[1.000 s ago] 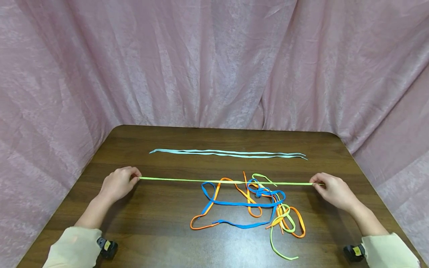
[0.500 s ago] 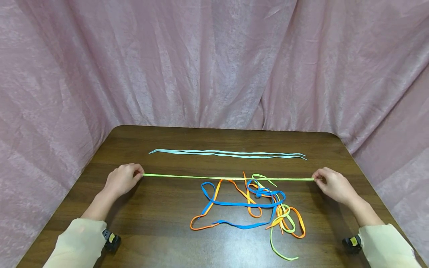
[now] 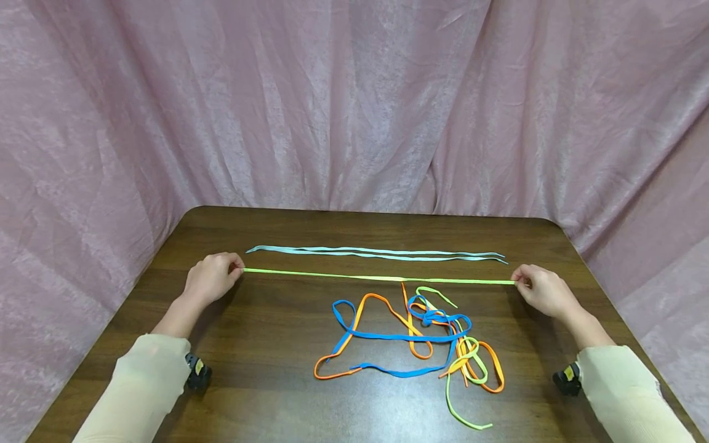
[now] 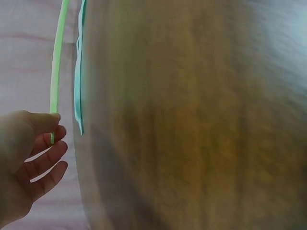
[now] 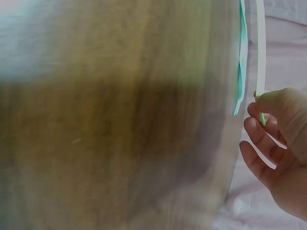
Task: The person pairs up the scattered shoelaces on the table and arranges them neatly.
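A yellow-green shoelace (image 3: 321, 274) is stretched nearly straight across the table between both hands. My left hand (image 3: 213, 278) pinches one end between thumb and forefinger; in the left wrist view the tip of the shoelace (image 4: 55, 81) pokes out below the thumb. At the other end, my right hand (image 3: 545, 290) pinches it the same way, and its tip (image 5: 263, 120) shows under the thumb in the right wrist view. Just beyond it, two pale mint shoelaces (image 3: 376, 254) lie side by side, roughly parallel to the stretched one.
Nearer the front lies a tangle of a blue shoelace (image 3: 388, 336), orange shoelaces (image 3: 498, 369) and another yellow-green shoelace (image 3: 451, 400). The brown wooden table (image 3: 277, 394) ends at the back against a pink curtain (image 3: 354, 111).
Both hands have moved away from the body toward the mint shoelaces, carrying the taut yellow-green shoelace past the back of the tangle. The left hand has also shifted slightly right. The tangle has stayed put.
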`<state>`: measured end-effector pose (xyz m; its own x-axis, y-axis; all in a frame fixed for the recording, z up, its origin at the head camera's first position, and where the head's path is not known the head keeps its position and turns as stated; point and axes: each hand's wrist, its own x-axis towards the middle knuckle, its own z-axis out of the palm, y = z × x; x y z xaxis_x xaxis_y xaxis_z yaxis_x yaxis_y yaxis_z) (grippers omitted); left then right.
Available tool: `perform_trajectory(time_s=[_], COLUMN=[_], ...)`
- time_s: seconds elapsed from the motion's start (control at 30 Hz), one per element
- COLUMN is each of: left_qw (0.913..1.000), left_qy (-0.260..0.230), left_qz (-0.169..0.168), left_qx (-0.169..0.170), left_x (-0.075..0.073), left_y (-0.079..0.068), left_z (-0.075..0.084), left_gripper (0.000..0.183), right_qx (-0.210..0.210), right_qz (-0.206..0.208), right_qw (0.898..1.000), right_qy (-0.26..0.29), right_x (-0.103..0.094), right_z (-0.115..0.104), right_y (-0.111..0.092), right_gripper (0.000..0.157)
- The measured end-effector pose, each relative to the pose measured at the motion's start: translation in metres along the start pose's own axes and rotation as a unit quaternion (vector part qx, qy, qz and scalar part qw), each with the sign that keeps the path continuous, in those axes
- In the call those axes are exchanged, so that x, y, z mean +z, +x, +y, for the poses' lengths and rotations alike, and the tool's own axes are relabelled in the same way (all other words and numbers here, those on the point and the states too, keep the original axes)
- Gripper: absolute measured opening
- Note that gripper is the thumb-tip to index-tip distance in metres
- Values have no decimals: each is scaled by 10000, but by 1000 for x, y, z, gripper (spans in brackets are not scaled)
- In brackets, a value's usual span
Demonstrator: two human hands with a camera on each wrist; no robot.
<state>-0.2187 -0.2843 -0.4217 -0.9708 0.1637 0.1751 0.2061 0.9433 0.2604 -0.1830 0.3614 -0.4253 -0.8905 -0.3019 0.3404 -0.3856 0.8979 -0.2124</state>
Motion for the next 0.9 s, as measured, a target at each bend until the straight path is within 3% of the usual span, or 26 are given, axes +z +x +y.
perform_trajectory(time_s=[0.5,0.9], left_qw=[9983,9963], left_qy=[-137,-304], left_qz=[-294,-463], left_qx=[-481,-663], left_x=[7,19], left_y=[25,35], left_z=[-9,-8], left_gripper=[9,9], right_qx=[654,988], right_qz=[-796,-866], right_qw=[9946,9913], right_qy=[146,114], right_x=[14,20], right_z=[10,17], right_y=[25,30], right_gripper=[5,6])
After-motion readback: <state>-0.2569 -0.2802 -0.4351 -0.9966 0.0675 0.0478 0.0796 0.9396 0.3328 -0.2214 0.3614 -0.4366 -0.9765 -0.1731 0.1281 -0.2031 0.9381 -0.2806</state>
